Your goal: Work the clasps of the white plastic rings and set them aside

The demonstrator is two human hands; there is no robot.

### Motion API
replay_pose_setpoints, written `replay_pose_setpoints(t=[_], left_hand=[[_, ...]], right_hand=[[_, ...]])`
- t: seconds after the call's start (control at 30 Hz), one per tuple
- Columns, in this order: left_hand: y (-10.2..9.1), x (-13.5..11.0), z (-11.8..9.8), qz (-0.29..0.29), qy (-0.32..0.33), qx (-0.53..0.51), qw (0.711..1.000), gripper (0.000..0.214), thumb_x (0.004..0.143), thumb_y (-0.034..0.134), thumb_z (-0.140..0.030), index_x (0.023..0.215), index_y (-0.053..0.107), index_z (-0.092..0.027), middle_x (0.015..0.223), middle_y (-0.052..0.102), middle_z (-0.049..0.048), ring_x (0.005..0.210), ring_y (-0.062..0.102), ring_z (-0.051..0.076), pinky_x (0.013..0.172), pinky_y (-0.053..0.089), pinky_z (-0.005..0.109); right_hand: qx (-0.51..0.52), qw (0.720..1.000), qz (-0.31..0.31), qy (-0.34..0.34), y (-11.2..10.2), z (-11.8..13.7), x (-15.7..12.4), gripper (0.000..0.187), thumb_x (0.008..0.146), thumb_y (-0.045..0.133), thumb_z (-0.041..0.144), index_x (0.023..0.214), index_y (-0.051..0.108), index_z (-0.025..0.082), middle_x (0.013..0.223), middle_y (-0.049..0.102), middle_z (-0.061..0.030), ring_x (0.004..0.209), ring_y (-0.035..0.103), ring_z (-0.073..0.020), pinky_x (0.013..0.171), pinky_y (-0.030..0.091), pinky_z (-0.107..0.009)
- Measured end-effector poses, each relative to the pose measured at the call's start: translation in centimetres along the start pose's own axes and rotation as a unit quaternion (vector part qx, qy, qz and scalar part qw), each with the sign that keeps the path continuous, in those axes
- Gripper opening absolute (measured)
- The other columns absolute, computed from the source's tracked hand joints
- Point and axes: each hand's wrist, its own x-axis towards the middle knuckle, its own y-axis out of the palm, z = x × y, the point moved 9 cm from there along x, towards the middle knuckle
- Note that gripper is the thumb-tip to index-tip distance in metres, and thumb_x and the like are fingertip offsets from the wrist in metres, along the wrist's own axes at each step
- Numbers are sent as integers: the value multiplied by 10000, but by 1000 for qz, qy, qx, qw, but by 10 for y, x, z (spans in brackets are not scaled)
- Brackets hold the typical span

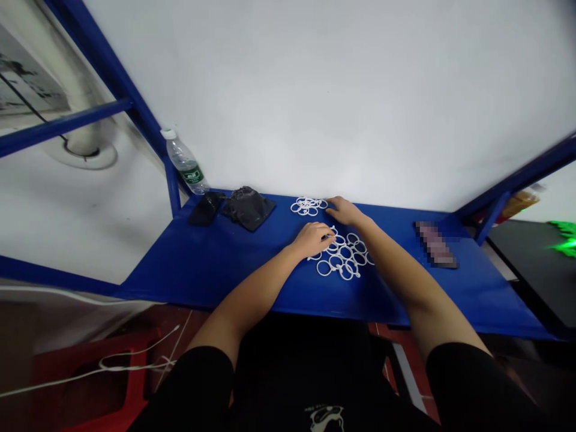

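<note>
White plastic rings with small eyelets lie on the blue tabletop in two groups. The nearer, larger group of rings is spread out between my forearms. Against the wall side sits a smaller, overlapping cluster of rings. My left hand is at the far left edge of the larger group, its fingers curled in a pinch at a white ring. Beside the small cluster, my right hand has its index finger and thumb apart, with the fingertip at the cluster's right edge. My right forearm covers part of the larger group.
A clear water bottle leans in the back left corner. Near it lie a black pouch and a dark object. A blurred-out phone-shaped item rests at right. Blue frame bars flank both sides; a red stool stands below left.
</note>
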Motion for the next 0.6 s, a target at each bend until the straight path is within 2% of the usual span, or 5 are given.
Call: replay_pose_setpoints(t=[0.13, 0.27, 0.4, 0.47, 0.6], left_hand=[[-8, -1, 2, -26, -7, -11, 1000, 132, 1060, 708, -267, 1065, 822, -200, 1128, 828, 55, 1097, 749, 225, 1060, 555, 400], [-7, 1, 5, -25, -16, -1, 1000, 126, 1052, 720, -270, 1070, 823, -201, 1140, 822, 62, 1106, 745, 231, 1073, 556, 414], [-5, 2, 12, -33, -49, 15, 998, 129, 1048, 727, -295, 1083, 821, -213, 1158, 819, 67, 1112, 746, 246, 1058, 565, 427], [-7, 2, 17, -46, -72, 12, 996, 149, 1047, 730, -303, 1127, 809, -205, 1155, 823, 75, 1122, 752, 256, 1053, 571, 432], [-15, -1, 31, -80, -134, -16, 988, 394, 1007, 784, -285, 1381, 708, -187, 1142, 834, 74, 1080, 779, 252, 1011, 594, 415]], right_hand=[[-44, 999, 24, 1, 11, 1, 10, 243, 968, 733, 266, 1187, 794, 180, 1362, 739, -187, 1166, 745, -331, 1096, 569, -455], [10, 999, 2, -44, 8, -3, -14, 72, 946, 725, 251, 922, 773, 204, 1261, 756, -157, 1075, 738, -290, 1032, 583, -432], [128, 989, -51, -55, -10, -9, -52, 132, 941, 721, 327, 859, 736, 224, 1342, 760, -136, 986, 736, -266, 944, 605, -459], [182, 979, -72, -57, -18, -6, -69, 175, 951, 723, 393, 867, 727, 240, 1279, 790, -118, 1037, 745, -281, 945, 601, -474], [274, 956, -92, -50, -21, 11, -89, 238, 961, 746, 481, 915, 739, 248, 1184, 818, -113, 1137, 752, -296, 957, 594, -469]])
